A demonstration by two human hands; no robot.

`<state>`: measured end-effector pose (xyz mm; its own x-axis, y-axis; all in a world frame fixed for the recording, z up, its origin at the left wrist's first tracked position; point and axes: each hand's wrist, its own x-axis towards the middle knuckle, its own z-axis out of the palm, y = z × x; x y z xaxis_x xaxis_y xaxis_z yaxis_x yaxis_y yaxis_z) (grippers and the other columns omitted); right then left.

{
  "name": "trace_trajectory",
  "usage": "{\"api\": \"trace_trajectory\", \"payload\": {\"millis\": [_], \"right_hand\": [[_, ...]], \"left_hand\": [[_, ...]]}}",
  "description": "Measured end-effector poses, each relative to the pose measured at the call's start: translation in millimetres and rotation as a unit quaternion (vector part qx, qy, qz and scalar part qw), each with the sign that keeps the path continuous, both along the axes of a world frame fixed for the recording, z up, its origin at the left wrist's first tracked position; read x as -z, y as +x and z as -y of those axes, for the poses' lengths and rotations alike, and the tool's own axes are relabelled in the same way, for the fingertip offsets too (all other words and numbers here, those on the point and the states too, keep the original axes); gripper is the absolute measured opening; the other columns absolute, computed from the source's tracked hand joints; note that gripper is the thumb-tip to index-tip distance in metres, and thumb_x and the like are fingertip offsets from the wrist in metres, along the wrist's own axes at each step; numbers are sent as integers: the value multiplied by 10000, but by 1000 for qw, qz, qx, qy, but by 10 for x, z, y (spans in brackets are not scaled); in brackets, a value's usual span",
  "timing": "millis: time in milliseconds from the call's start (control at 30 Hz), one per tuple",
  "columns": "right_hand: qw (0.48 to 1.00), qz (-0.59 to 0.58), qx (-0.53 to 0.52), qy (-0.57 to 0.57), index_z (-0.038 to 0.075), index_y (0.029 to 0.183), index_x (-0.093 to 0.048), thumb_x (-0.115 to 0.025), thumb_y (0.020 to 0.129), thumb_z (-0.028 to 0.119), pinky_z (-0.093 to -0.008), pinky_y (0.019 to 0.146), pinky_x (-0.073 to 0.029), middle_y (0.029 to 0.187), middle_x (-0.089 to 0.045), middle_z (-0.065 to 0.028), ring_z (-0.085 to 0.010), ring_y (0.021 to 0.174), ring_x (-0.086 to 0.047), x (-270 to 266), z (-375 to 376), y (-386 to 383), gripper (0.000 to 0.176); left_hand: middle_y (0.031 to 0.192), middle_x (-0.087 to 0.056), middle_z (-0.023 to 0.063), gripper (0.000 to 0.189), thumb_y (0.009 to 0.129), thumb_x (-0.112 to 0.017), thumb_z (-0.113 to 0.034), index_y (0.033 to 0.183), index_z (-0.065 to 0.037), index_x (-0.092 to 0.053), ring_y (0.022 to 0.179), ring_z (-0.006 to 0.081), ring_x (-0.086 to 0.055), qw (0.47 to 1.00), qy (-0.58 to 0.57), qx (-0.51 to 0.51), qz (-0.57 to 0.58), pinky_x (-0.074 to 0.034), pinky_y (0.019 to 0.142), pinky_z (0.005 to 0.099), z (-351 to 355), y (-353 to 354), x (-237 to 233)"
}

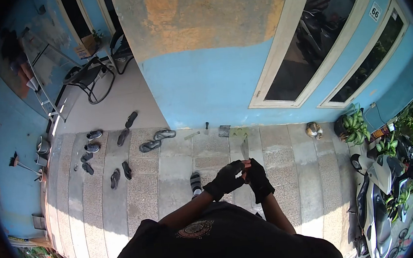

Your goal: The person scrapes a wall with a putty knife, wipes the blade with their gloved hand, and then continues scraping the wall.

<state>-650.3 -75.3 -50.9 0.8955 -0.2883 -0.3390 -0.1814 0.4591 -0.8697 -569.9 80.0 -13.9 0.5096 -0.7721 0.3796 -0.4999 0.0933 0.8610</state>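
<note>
My left hand [227, 178] and my right hand [258, 177], both in black fingerless gloves, meet in front of my chest. A putty knife [245, 148] with a pale flat blade points away from me above the fingertips. The fingers of both hands are closed around its lower end, and its handle is mostly hidden. Beyond the blade, at the foot of the blue wall [203, 87], lie a greenish sheet [240, 132], a dark grey square piece [224, 130], a small dark tool [206, 125] and a thin strip [192, 135].
Several sandals [150, 146] lie to the left on the tiled floor [139, 199]. At far left a person [16, 57] stands on a ladder [40, 79] near a black chair [89, 78]. A cat [313, 130], potted plant [355, 126] and motorbike [377, 202] are to the right.
</note>
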Motion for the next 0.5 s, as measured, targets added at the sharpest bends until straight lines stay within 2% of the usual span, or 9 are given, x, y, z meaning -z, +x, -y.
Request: {"api": "trace_trajectory", "payload": {"millis": [67,133,167,233,300,333,433,467,500], "right_hand": [[999,-35,19,-13,94,1019,-568,-514,943,134,-216,471,-424,785,-585,-4,-84,571,-548,-215,56,-199,101],[999,-18,22,-30,93,1033,-571,-510,940,129,-214,471,-423,788,-585,-6,-84,573,-549,-274,119,-292,116],[999,-1,26,-46,92,1047,-574,-506,938,125,-213,471,-423,790,-585,-9,-83,575,-550,-289,150,-318,132],[999,4,30,-36,85,1073,-579,-499,937,113,-220,470,-434,799,-590,-18,-90,574,-556,-255,222,-309,161],[998,46,19,-25,75,1080,-579,-488,936,109,-226,468,-448,807,-597,-26,-99,579,-568,-161,255,-264,174],[997,64,34,-13,69,1083,-581,-478,938,116,-231,478,-464,819,-608,-28,-105,579,-577,-144,231,-261,184],[999,37,26,-11,69,1078,-584,-473,941,131,-230,496,-472,830,-615,-27,-104,577,-580,-174,226,-156,186],[998,32,33,-34,70,1038,-571,-488,850,51,-247,443,-451,764,-610,-35,-127,529,-581,-127,230,-93,206],[998,34,30,-34,70,1038,-571,-488,850,51,-247,443,-451,764,-610,-35,-127,529,-581,-85,235,-44,206]], "left_hand": [[1341,-575,163,429,850,-620,-16,1277,-32,-583,1204,305,-600,999,18,37,-17,-487,1005,361,80,-99,-86],[1400,-539,156,502,844,-658,-127,1322,-11,-560,1179,287,-611,997,33,51,45,-501,980,369,161,-174,-146],[1400,-539,156,502,844,-658,-127,1322,-11,-560,1179,287,-611,997,33,51,47,-501,980,369,200,-216,-119],[1450,-486,173,575,854,-673,-181,1375,-4,-509,1258,301,-560,998,-14,54,-14,-470,1037,379,269,-240,-85],[1466,-465,186,628,858,-684,-197,1413,1,-466,1303,313,-524,996,43,64,54,-447,1069,380,267,-191,-83],[1464,-468,190,652,860,-699,-195,1428,2,-447,1301,318,-526,994,33,52,94,-445,1069,381,289,-184,-47],[1453,-482,186,664,863,-711,-196,1433,4,-437,1297,309,-531,996,42,47,64,-443,1070,376,282,-103,-19],[1441,-496,180,679,859,-724,-186,1440,2,-427,1290,288,-540,995,40,49,74,-451,1060,365,284,-49,-10],[1441,-496,180,679,859,-724,-186,1440,2,-427,1290,288,-540,995,40,46,76,-451,1060,365,281,-5,-14]]}}
